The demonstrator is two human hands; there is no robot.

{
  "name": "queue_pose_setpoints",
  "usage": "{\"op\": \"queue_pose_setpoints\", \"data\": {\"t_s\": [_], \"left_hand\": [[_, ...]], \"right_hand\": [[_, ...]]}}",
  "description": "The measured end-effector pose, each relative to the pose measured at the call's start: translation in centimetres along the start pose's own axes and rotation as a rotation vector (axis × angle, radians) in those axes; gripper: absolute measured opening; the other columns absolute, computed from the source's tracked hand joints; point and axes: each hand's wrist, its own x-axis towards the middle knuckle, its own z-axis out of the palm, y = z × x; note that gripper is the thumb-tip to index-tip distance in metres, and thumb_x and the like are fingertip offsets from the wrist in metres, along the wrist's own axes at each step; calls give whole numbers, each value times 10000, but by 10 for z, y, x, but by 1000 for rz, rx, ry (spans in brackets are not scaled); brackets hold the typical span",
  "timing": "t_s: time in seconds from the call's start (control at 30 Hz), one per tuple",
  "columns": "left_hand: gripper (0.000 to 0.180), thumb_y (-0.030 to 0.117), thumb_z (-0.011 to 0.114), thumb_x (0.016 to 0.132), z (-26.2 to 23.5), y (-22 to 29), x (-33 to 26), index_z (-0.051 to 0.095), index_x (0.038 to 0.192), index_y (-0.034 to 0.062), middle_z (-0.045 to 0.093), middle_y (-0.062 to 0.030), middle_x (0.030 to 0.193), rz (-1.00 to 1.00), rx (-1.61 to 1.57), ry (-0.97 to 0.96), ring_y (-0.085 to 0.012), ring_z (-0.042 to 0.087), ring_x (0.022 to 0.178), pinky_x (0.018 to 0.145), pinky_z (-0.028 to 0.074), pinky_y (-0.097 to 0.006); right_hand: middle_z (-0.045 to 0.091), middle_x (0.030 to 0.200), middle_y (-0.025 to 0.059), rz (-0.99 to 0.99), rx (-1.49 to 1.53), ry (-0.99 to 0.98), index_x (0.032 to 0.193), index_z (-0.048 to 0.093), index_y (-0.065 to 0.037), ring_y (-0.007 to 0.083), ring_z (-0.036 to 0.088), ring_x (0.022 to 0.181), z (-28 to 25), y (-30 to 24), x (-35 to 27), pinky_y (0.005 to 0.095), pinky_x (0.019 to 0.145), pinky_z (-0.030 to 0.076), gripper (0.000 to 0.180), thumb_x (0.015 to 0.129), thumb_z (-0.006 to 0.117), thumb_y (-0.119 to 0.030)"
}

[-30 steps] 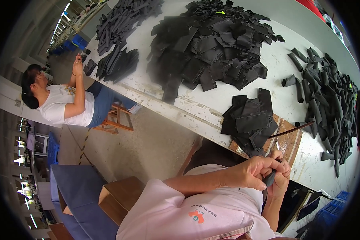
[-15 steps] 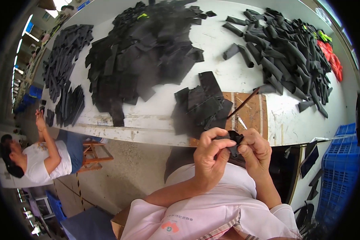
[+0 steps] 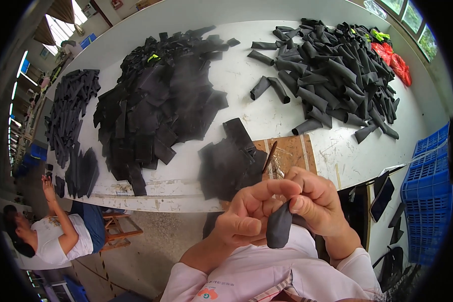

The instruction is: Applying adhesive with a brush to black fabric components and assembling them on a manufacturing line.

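Head view: at 5 o'clock from centre, a dark fabric piece [image 3: 279,226] hangs from the right hand [image 3: 317,204], whose thumb and finger pinch its upper end. The left hand [image 3: 244,211] curls beside it; whether it grips is hidden. The piece could slip if that small pinch loosens, or snag on the thin rod [image 3: 271,155] at 12 o'clock from the hands.

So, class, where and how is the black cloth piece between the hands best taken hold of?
The cloth piece is probably best gripped at its broad lower end, coming from below: that end hangs free, while the right hand pinches the narrower top.
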Motion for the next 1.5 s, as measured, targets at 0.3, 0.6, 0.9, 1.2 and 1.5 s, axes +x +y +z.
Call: {"op": "queue_pose_setpoints", "data": {"t_s": [0.3, 0.6, 0.9, 1.2, 1.5], "left_hand": [[245, 13, 443, 835, -47, 23, 36, 478, 1078, 7, 581, -86, 740, 54, -274, 444, -31, 278, 311, 334, 225, -176], [257, 13, 406, 847, -20, 27, 38, 432, 1102, 18, 570, -101, 786, 123, -257, 175, -45, 315, 320, 349, 256, -191], [283, -10, 437, 800, -48, 20, 33, 474, 1080, -8, 606, -135, 786, 176, -98, 409, -41, 292, 301, 331, 236, -184], [317, -30, 415, 795, -30, 41, 38, 451, 1105, -85, 581, -88, 688, 195, -625, 567, -26, 298, 289, 290, 200, -167], [275, 27, 442, 837, -68, 19, 16, 495, 1106, 3, 564, -67, 753, 70, -286, 490, -25, 281, 338, 340, 218, -167]], "right_hand": [[436, 620, -31, 561, 425, 56, 719, 529, -64, 37, 354, 526, -30, 53, 45, 171, 458, 270, 260, 830, 580, -293], [414, 604, -42, 224, 240, -7, 705, 505, -43, 26, 342, 526, -27, 22, 51, 184, 440, 262, 277, 854, 547, -271], [436, 646, -45, 538, 578, 21, 715, 538, -70, 40, 369, 584, -27, 64, 45, 175, 482, 289, 283, 810, 595, -330], [412, 578, -58, 484, 430, -85, 679, 537, -70, 29, 335, 533, -25, 56, 68, 184, 465, 251, 299, 823, 578, -329], [472, 678, -38, 524, 600, -67, 745, 538, -47, 37, 367, 550, -32, 86, 42, 164, 480, 297, 259, 815, 597, -289]]}}
